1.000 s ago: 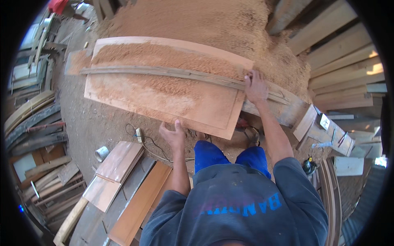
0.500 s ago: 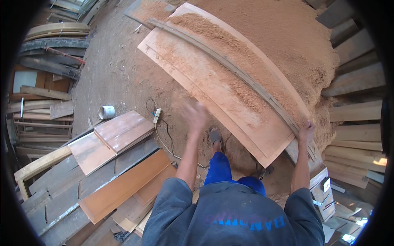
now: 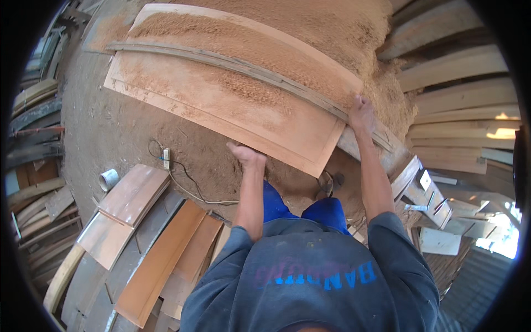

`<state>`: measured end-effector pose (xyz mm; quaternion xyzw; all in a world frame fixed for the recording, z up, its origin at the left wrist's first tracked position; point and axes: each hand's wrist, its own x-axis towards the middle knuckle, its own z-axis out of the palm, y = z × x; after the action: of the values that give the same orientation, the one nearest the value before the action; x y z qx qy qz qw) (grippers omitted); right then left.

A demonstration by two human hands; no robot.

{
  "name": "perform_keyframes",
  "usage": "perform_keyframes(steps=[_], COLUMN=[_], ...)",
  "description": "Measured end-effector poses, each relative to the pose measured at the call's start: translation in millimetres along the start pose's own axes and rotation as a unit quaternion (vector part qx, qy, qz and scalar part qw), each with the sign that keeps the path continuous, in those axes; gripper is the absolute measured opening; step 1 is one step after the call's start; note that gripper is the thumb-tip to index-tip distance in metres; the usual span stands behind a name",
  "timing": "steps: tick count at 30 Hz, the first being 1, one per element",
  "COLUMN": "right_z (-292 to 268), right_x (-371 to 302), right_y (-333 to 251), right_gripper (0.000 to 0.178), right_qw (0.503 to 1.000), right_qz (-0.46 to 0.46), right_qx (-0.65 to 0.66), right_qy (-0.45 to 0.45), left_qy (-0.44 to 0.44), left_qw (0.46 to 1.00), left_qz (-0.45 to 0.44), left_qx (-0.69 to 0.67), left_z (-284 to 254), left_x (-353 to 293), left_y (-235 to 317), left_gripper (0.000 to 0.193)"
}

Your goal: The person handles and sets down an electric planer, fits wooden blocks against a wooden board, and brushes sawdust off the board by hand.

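A wide, light-brown wooden panel (image 3: 301, 133), strewn with sawdust (image 3: 243, 88), lies slantwise in front of me. It has a framed border, and a long narrow wooden strip (image 3: 221, 59) runs along over it. My left hand (image 3: 250, 157) is at the near long edge, its thumb pointing left and its other fingers hidden beneath the panel. At the right end, my right hand (image 3: 362, 115) is closed around the panel's far corner, next to the strip.
Thin boards (image 3: 135, 193) are stacked at the lower left, beside a white bucket (image 3: 109, 180). A power strip (image 3: 166, 159) with its cable lies on the dirt floor. Sawdust is heaped behind the panel. Planks (image 3: 459, 105) line the right side; a grey wooden beam (image 3: 354, 145) extends past the panel's right end.
My left hand, blurred and away from the panel before, has come to its near edge. My right hand stays at the right end. The whole view has turned and shifted.
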<state>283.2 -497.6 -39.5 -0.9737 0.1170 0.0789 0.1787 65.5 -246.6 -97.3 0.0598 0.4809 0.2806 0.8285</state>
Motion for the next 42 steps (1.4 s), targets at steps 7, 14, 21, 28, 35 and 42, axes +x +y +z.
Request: perform_keyframes(steps=[7,14,21,28,35,42], right_z=[0.5,-12.2,34.3,45.1,69.2,66.7], right_x=[-8.3,-4.7,11.3,39.9,54.3,94.8], right_y=[-13.3,-18.4,12.5,52.7,62.7,185.6], right_gripper=[0.054,0.06,0.058,0.051,0.045,0.036], right_qw=[0.999,0.996,0.995,0.988,0.994,0.864], right_qz=[0.009,0.061,-0.097,-0.143,-0.08,-0.361], right_qx=[0.021,-0.031,-0.021,0.022,0.057,-0.341], right_qy=[-0.022,-0.051,0.001,0.055,-0.049,0.082], left_qy=[0.157,-0.2,-0.256,0.01,0.054,-0.103], left_qw=[0.965,0.584,0.325,0.314,0.895,0.958], left_qz=[0.088,0.247,0.47,0.463,0.262,0.181], left_qx=[0.19,0.747,0.78,0.829,0.358,0.197], left_z=[-70.5,62.0,-7.2,68.2,112.7,102.8], left_x=[-33.0,-101.3,-30.5,132.7,268.9,282.2], left_y=[45.9,39.8,67.1,276.6,494.6,404.2], left_gripper=[0.088,0.047,0.091,0.086,0.051,0.039])
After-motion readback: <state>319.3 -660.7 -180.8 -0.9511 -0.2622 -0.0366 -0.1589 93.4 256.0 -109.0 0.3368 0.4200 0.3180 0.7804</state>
